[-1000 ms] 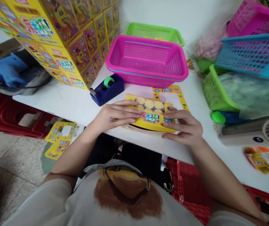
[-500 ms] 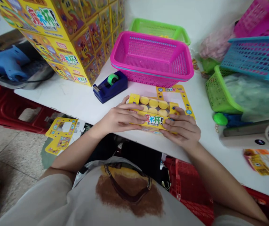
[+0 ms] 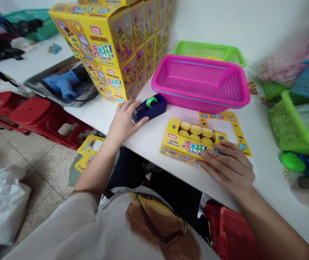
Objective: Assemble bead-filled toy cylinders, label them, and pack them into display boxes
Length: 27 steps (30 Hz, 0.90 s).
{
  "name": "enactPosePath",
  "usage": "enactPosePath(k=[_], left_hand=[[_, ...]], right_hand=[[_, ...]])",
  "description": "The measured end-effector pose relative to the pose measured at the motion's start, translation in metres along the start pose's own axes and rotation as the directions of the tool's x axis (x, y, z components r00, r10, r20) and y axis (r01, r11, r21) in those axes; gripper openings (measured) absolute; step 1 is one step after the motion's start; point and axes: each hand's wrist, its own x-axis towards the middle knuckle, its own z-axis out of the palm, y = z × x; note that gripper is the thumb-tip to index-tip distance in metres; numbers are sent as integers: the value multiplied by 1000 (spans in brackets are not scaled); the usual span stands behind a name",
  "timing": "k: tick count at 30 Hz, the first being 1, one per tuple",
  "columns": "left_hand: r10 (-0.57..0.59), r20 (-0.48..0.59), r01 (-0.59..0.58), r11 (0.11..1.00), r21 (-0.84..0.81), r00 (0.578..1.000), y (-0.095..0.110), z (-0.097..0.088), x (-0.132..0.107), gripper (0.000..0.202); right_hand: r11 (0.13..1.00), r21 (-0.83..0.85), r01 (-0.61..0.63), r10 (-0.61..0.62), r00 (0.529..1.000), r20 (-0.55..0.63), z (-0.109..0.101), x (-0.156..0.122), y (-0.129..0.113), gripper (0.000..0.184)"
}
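A yellow printed candy box (image 3: 181,146) lies on the white table, with rows of round yellow lids showing through its open top. My right hand (image 3: 229,164) grips its right end, the fingers over the front edge. To the left, my left hand (image 3: 126,119) is at the cutter end of a dark blue tape dispenser (image 3: 157,109), which carries a roll of green tape (image 3: 151,102). The thumb is spread from the fingers, which partly hide that end. Behind the candy box lies a flat yellow cut-out card (image 3: 237,128).
Stacked yellow boxes (image 3: 111,57) stand at the back left, beside a blue heat gun (image 3: 62,83) in a tray. A pink basket (image 3: 200,99) and a green basket (image 3: 238,54) are behind the work. Another green basket (image 3: 284,119) stands right. Red stools (image 3: 32,108) are left.
My left hand has let go of the candy box and moved left to the tape dispenser. My right hand has stayed on the box. The view has swung left.
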Motion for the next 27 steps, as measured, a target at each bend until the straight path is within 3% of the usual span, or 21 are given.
enactPosePath(k=[4, 8, 11, 16, 22, 24, 27], left_hand=[[-126, 120, 114, 988, 106, 985, -19, 6, 11, 46], [-156, 108, 150, 987, 63, 982, -17, 8, 17, 31], [-206, 115, 206, 978, 7, 972, -15, 6, 22, 32], [-395, 117, 400, 916, -28, 911, -11, 8, 31, 39], [-460, 94, 469, 864, -182, 883, -7, 5, 31, 35], [-501, 163, 526, 784, -329, 850, -10, 3, 30, 28], [-590, 283, 637, 567, -522, 756, -15, 1, 29, 27]], right_hand=[[1000, 10, -19, 19, 1000, 9, 0, 0, 2, 80], [1000, 17, -20, 20, 1000, 12, 0, 2, 3, 61], [1000, 15, -16, 16, 1000, 19, -1, 4, 3, 50], [1000, 28, -8, 8, 1000, 17, -3, 9, 2, 55], [999, 45, -19, 18, 1000, 22, -5, 13, 2, 57], [998, 55, -31, 30, 999, 21, -5, 13, 2, 58], [997, 67, -45, 44, 999, 22, -4, 11, 2, 61]])
